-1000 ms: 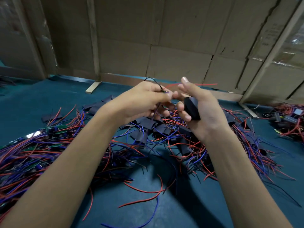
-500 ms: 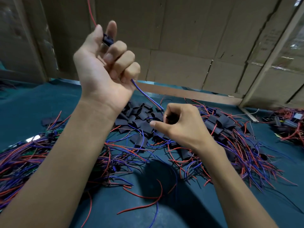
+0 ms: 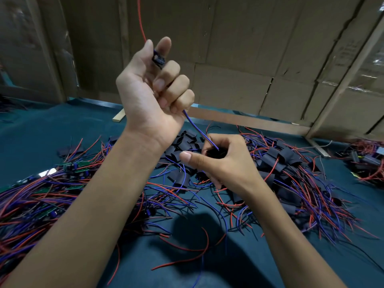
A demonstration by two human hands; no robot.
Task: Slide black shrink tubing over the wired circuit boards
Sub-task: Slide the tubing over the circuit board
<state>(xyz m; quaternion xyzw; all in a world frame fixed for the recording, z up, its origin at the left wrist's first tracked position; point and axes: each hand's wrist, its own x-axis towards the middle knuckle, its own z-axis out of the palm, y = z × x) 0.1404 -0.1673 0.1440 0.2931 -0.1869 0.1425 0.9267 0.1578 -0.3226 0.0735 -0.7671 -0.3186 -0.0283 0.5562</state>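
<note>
The left hand (image 3: 153,88) is raised well above the bench (image 3: 41,129), palm toward the camera, with thumb and forefinger pinching a small dark circuit board (image 3: 158,59) while the other fingers curl in over its leads. A red wire (image 3: 141,19) rises from the board and runs up out of view. A blue-purple wire (image 3: 199,129) leaves the bottom of the fist and slants down to the right hand (image 3: 224,161), which sits lower, just above the pile. The right hand's fingers are curled round a piece of black shrink tubing (image 3: 216,152), its thumb stretched out to the left; the wire's tip reaches the tubing's open mouth, though whether it is actually inside cannot be told.

Under and behind the hands, loose black tubing pieces (image 3: 185,140) lie heaped on the teal bench cover. To the right spreads a tangle of boards already sleeved in black (image 3: 288,156), their red and blue wires fanning out toward the near edge. To the left lies a thick mass of bare green boards with red and purple wires (image 3: 37,194). A single loose red wire (image 3: 187,260) curls on the cover between the forearms. Another small heap of wired parts (image 3: 367,163) sits at the far right. Cardboard sheets (image 3: 249,59) wall off the back of the bench, and a pale wooden strip (image 3: 118,117) rests at their foot.
</note>
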